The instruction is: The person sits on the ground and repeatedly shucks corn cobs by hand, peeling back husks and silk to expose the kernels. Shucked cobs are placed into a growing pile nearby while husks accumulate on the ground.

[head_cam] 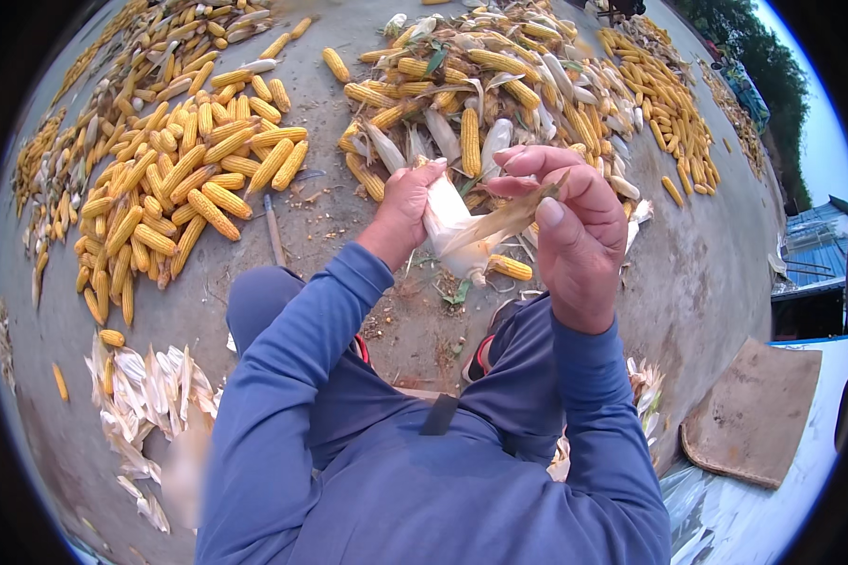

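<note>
My left hand (404, 208) grips an ear of corn (446, 212) still wrapped in pale husk, its stalk end pointing down toward me. Between the thumb and fingers of my right hand (578, 229) is a dry, brownish husk leaf (498, 224), pulled out to the right from the ear. The leaf still seems joined near the ear's lower end. Husk hides the kernels. Just beneath the hands, a bare yellow cob (511, 268) lies on the ground close to my shoe.
Ahead rises a heap of partly husked corn (459, 85). Bare ears form a pile (184, 176) at left, beside a wooden-handled tool (274, 229). More corn (668, 106) lies far right. Loose husks (155, 395) cover ground at lower left; a brown board (752, 413) is at lower right.
</note>
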Motion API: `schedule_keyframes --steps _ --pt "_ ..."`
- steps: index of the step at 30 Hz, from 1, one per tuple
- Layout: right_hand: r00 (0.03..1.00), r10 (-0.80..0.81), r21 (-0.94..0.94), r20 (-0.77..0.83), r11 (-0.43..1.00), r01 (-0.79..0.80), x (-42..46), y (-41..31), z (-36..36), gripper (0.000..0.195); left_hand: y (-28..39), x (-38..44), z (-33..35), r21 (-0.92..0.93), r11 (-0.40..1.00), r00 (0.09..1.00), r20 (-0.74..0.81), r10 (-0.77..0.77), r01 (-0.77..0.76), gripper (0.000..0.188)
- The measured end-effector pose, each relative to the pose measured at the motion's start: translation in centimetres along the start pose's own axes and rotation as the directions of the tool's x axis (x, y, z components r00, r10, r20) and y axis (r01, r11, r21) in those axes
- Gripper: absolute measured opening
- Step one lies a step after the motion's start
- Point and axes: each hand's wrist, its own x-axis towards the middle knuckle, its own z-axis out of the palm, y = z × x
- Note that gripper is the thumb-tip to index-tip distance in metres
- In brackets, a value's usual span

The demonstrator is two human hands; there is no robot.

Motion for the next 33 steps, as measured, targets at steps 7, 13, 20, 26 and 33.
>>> schedule_keyframes --steps 7,13,20,26,33 --pt "0.978 -0.128 0.02 -0.165 0.991 0.133 0.3 -2.5 1.8 0.014 1.6 1.0 -2.3 0.044 0.991 0.948 -0.289 0.137 -0.129 0.021" --pt "0.982 -0.1 0.098 -0.159 0.988 0.117 2.2 -1.4 -0.9 0.028 2.3 2.0 -3.1 -0.052 0.988 0.953 -0.276 0.128 -0.148 0.027" --pt "0.965 0.24 0.278 -0.105 0.939 -0.203 -1.5 5.5 -3.8 0.095 4.3 1.0 -0.8 -0.07 0.987 0.949 -0.293 0.115 -0.141 0.021" --pt "0.97 0.205 -0.305 0.132 0.939 -0.157 -2.4 10.0 -2.7 0.097 4.0 1.4 -2.0 -0.076 0.973 0.945 -0.265 0.193 -0.22 0.017" --pt "0.97 0.108 -0.449 0.219 0.893 0.002 -1.8 7.8 0.0 0.057 3.3 1.1 -2.1 0.018 0.966 0.925 -0.283 0.252 -0.258 0.019"
